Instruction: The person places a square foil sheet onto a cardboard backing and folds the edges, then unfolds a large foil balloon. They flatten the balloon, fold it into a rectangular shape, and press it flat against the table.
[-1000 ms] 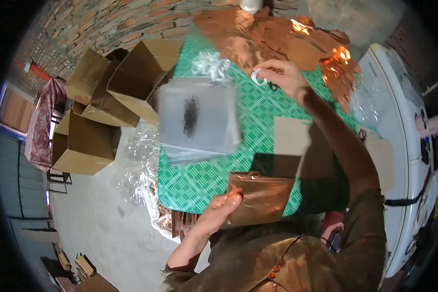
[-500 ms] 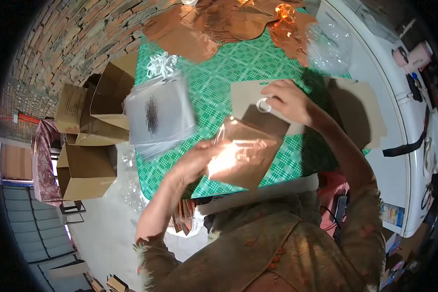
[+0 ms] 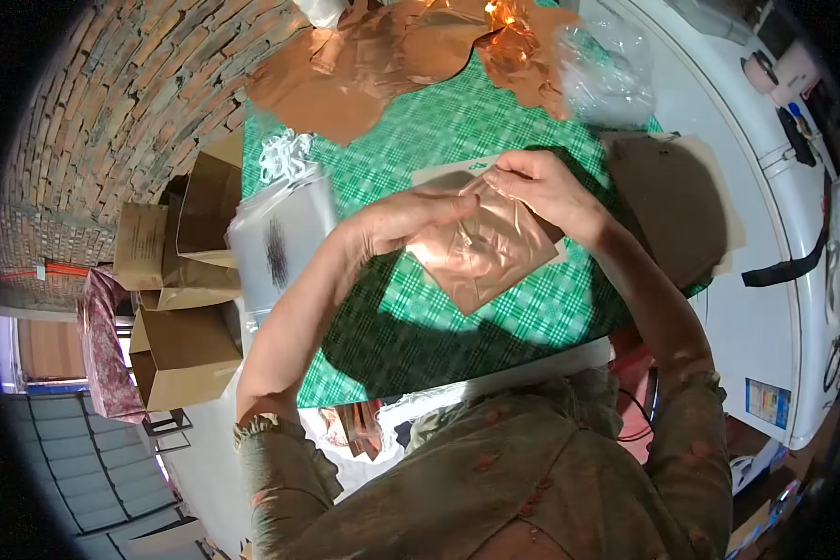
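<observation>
Note table (image 3: 369,168) w/ green checked cover, ctr. At far end, locate copper-col. sheets (image 3: 345,79); at L side, clear bag stack (image 3: 299,224). Mid-table, over beige card (image 3: 439,177), find foil packet (image 3: 490,250), askew. See L hand (image 3: 406,221) across its upper-L side, fingers extended; R hand (image 3: 553,193) at top edge, fingers bent. Can't tell grip, either hand. At bag stack's far end, note white ties (image 3: 287,157).

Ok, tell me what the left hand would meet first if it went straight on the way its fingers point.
Most likely the right hand, just ahead of the left hand over the copper-coloured sheet. Depth is unclear from this one view, so it might pass slightly under or over.
</observation>
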A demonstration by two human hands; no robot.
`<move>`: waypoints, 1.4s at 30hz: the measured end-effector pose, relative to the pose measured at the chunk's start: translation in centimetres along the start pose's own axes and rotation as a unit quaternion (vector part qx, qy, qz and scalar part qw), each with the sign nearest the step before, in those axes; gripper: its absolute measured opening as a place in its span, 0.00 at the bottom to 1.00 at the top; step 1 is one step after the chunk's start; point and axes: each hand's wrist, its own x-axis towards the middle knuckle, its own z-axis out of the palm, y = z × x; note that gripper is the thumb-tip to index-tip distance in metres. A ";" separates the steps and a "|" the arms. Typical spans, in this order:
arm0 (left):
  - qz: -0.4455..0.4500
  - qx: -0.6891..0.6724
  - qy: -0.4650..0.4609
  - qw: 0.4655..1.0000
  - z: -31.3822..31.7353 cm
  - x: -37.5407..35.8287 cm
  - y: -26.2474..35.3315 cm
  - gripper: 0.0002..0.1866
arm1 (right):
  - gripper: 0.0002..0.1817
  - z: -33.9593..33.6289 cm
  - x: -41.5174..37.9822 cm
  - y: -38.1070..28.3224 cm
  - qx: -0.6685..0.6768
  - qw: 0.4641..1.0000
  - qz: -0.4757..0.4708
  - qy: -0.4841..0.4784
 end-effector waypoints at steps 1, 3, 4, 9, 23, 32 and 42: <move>0.008 -0.005 -0.002 1.000 -0.4 0.6 0.1 0.35 | 0.15 -0.1 0.2 0.4 0.011 1.000 0.006 0.023; 0.025 -0.016 -0.005 1.000 -1.1 1.5 0.1 0.36 | 0.14 -0.4 0.3 0.7 0.024 0.997 0.033 0.059; 0.024 0.002 0.005 1.000 -1.2 1.5 0.3 0.37 | 0.13 -0.5 0.2 0.4 0.032 0.996 0.054 0.067; 0.034 -0.029 0.004 0.999 -3.2 1.2 0.2 0.37 | 0.14 -0.7 0.0 1.4 0.039 0.990 0.064 0.121; 0.058 0.073 0.178 0.980 -3.6 1.6 -2.2 0.21 | 0.18 -1.4 2.3 5.7 -0.193 0.965 -0.004 0.178; 0.074 0.160 0.201 0.964 -2.9 3.1 -2.3 0.21 | 0.18 -1.4 1.9 4.5 -0.378 0.900 -0.008 0.217; 0.138 0.634 0.395 0.650 0.5 1.5 -0.9 0.18 | 0.17 -0.8 1.8 5.6 -0.393 0.885 -0.018 0.247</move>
